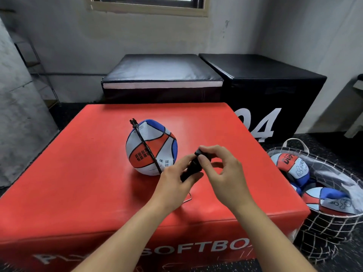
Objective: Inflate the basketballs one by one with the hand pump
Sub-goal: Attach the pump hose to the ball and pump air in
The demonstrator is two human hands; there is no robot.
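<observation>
1. You are early in the job, as far as I can judge: the red, white and blue panelled basketball (151,147) on the red padded vinyl box (94,173) looks dented and soft, not round, so it has little air in it.

2. Your left hand (172,181) is wrapped round the barrel of the black plastic hand pump (191,169), just right of the ball. Your right hand (220,171) pinches the pump's top end between thumb and fingertips.

3. The thin black hose (146,147) runs from the pump up across the face of the ball to a black fitting (133,122) poking past the ball's upper left edge. Whether a needle sits in a valve cannot be told from here.

4. Still to do, by my reading: pump this ball firm, then each of the others.

5. The white rope-net basket with a clear liner (334,216) stands on the floor just right of the box. It holds several limp, collapsed balls (294,165) in the same colours; the exact count is hidden.
</observation>
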